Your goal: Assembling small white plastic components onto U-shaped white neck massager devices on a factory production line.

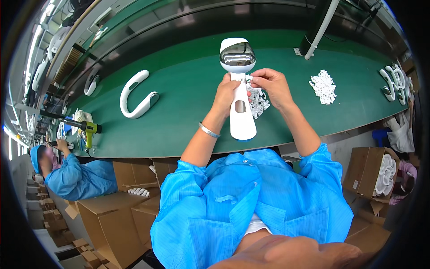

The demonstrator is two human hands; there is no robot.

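A white handheld appliance body point(242, 117) with a shiny chrome head point(238, 55) lies lengthwise on the green belt point(188, 116). My left hand point(226, 93) grips its neck just below the head. My right hand point(273, 84) pinches a small white part against the neck's right side. A heap of small white parts point(259, 101) lies under my right hand, partly hidden by it. A silver bracelet point(209, 130) is on my left wrist.
A white U-shaped handle shell point(135, 95) lies to the left. Another pile of small white parts point(324, 86) sits to the right, with more shells point(394, 82) beyond. A co-worker in blue point(71, 175) sits left near a yellow-green power tool point(88, 130). Cardboard boxes point(371, 172) stand below the belt.
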